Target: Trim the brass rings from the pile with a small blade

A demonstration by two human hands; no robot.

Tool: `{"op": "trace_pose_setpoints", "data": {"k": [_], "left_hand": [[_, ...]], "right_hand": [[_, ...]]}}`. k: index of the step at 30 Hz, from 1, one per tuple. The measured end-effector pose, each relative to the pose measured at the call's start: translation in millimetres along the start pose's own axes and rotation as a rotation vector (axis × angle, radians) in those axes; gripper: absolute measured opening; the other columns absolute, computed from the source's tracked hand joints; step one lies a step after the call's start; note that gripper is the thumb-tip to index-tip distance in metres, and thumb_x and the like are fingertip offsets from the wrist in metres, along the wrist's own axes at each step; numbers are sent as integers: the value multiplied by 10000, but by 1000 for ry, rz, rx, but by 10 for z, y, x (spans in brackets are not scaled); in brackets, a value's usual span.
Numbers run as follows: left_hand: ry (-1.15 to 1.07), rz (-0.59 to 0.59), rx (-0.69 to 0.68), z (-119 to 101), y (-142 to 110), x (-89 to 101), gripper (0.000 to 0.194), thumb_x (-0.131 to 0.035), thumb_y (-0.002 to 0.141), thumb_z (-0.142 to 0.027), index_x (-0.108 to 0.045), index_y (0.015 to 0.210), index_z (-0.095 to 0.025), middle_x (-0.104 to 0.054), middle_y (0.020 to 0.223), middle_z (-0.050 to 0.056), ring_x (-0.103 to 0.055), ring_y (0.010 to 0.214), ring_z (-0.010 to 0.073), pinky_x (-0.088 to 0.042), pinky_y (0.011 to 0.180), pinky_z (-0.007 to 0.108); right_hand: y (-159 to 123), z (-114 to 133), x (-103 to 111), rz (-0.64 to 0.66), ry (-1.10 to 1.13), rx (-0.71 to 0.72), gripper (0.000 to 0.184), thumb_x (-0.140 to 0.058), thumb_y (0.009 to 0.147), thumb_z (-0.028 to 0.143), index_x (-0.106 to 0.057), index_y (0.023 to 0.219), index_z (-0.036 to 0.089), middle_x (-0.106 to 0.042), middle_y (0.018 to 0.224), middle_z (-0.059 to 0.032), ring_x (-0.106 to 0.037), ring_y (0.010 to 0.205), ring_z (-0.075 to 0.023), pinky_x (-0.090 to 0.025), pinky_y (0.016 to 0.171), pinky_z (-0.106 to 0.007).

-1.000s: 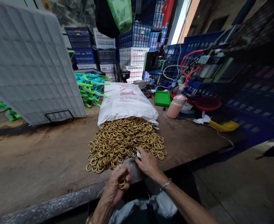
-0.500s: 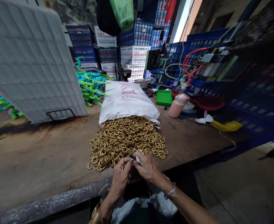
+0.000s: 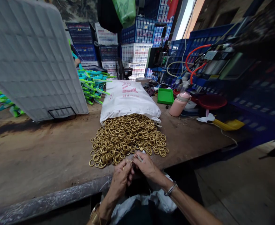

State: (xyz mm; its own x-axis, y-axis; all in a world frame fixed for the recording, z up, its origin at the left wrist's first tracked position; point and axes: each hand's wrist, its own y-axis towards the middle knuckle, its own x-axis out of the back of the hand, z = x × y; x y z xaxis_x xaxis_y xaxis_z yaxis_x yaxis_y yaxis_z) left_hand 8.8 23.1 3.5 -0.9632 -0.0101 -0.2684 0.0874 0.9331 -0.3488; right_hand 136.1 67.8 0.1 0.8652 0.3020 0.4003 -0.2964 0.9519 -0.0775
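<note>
My left hand is closed at the table's front edge, its fingers pinching a gold-coloured ring, mostly hidden by them. Against its fingertips, my right hand is closed around a slim, pale-handled tool; its working end is hidden between the hands. Just beyond both hands spreads a heap of gold-coloured rings, spilling out of the mouth of a white woven sack that lies flat on the table.
A tall grey-white ribbed panel stands at the left, near green and blue plastic pieces. To the right are a green tray, a pink bottle, a red dish and a yellow scoop. Stacked crates stand behind the wooden table.
The tool in my right hand has turned, and its dark part no longer shows. Both hands stay together at nearly the same place. The view has shifted slightly.
</note>
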Motion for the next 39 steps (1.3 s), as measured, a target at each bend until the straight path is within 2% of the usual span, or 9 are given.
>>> {"op": "trace_pose_setpoints", "data": {"k": [3, 10, 13, 18, 25, 29, 33, 36, 39], "left_hand": [[-89, 52, 36, 9, -39, -4, 338, -562, 704, -492, -481, 664, -165, -449, 505, -66, -312, 351, 26, -200, 336, 151], [-160, 56, 47, 83, -153, 11, 299, -556, 730, -461, -472, 716, -175, -453, 529, -73, -302, 359, 18, -193, 343, 141], [-121, 40, 17, 101, -206, 16, 298, -530, 749, -468, -456, 709, -182, -464, 540, -70, -306, 361, 20, -210, 344, 142], [5, -16, -15, 89, -229, -11, 343, -532, 719, -517, -453, 706, -184, -462, 528, -69, -328, 363, 28, -234, 339, 142], [76, -58, -47, 84, -254, -41, 393, -562, 670, -550, -466, 633, -171, -432, 468, -72, -306, 345, 27, -217, 338, 151], [-14, 29, 59, 66, -435, -50, 343, -572, 695, -503, -481, 660, -174, -477, 493, -60, -323, 357, 25, -213, 353, 147], [-166, 95, 224, 202, -569, -27, 322, -623, 668, -466, -487, 654, -174, -495, 469, -55, -320, 320, 23, -173, 321, 149], [-314, -15, 426, 464, -508, 53, 259, -649, 673, -359, -494, 638, -154, -509, 479, -40, -363, 319, 30, -166, 301, 133], [-416, -245, 586, 714, -364, 149, 112, -558, 762, -189, -519, 685, -118, -555, 507, 10, -483, 366, 64, -309, 327, 140]], "right_hand": [[-35, 68, 14, -13, -25, 30, 210, -439, 769, 304, -448, 602, 176, -417, 560, 52, -381, 558, -88, -305, 534, -199], [-155, 106, 6, 22, 13, 16, 215, -388, 806, 291, -471, 644, 177, -472, 552, 43, -429, 534, -92, -325, 535, -202], [-239, 59, -4, -2, -114, 48, 216, -377, 813, 272, -449, 631, 183, -468, 550, 37, -424, 529, -95, -311, 530, -204], [-360, -17, -17, 113, -365, 176, 117, -389, 725, 114, -480, 709, 187, -526, 611, 17, -440, 552, -103, -285, 545, -213], [-403, 60, 13, 144, -625, 125, 264, -373, 654, 69, -508, 853, 180, -557, 638, -3, -464, 559, -124, -257, 541, -234], [-406, 56, 82, 84, -730, 45, 259, -368, 683, 72, -509, 881, 163, -582, 664, -30, -494, 582, -139, -254, 544, -243], [-326, -74, 164, -74, -755, 4, 233, -382, 689, 61, -512, 850, 168, -590, 667, -33, -503, 589, -138, -251, 549, -240], [-232, -157, 213, -212, -693, -23, 176, -390, 738, 91, -511, 828, 182, -595, 700, -31, -516, 627, -138, -272, 572, -226], [-139, -188, 236, -275, -632, -32, 110, -406, 798, 168, -508, 838, 185, -592, 718, -24, -525, 639, -134, -291, 580, -214]]}}
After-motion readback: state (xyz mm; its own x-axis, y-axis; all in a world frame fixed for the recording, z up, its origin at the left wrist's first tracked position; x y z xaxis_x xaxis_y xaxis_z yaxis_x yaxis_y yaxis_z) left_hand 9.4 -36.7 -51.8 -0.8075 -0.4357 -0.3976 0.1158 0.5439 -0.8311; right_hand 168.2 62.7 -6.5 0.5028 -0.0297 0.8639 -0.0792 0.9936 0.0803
